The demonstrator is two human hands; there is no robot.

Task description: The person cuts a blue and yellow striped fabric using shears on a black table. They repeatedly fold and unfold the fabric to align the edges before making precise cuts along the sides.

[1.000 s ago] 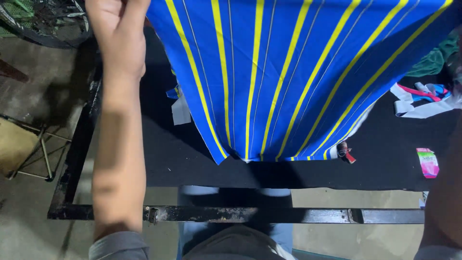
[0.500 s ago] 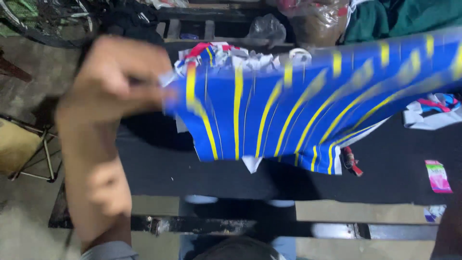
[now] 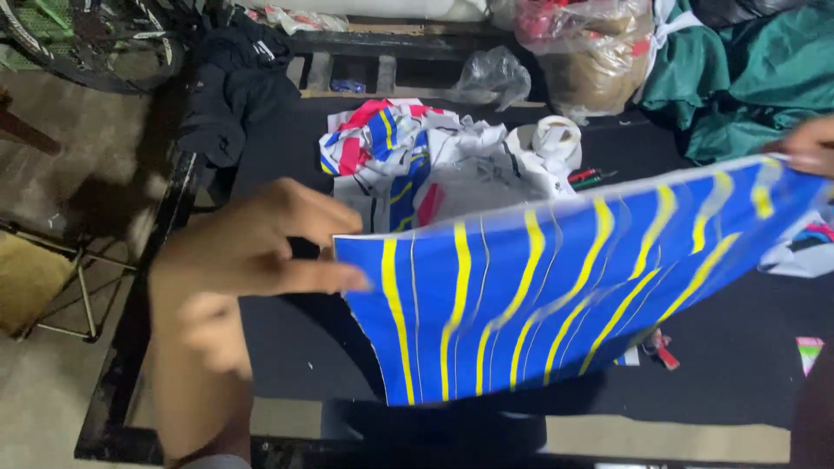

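A blue cloth with yellow stripes (image 3: pixel 539 295) hangs spread above a black-topped table (image 3: pixel 287 347). My left hand (image 3: pixel 261 243) pinches its upper left corner. At the right edge of the view, my right hand (image 3: pixel 808 143) grips the upper right corner, higher up. The cloth sags between the two hands and its lower edge hangs near the table's front edge.
A heap of red, white and blue fabric scraps (image 3: pixel 408 156) lies behind the cloth, next to a white tape roll (image 3: pixel 556 135). Green cloth (image 3: pixel 756 69) and plastic bags (image 3: pixel 591 43) sit at the back right. A dark garment (image 3: pixel 230 95) drapes over the back left. A bicycle wheel (image 3: pixel 78 43) stands far left.
Both hands have lowered the striped cloth from high in front of the camera toward the table, so the scraps and bags behind it now show.
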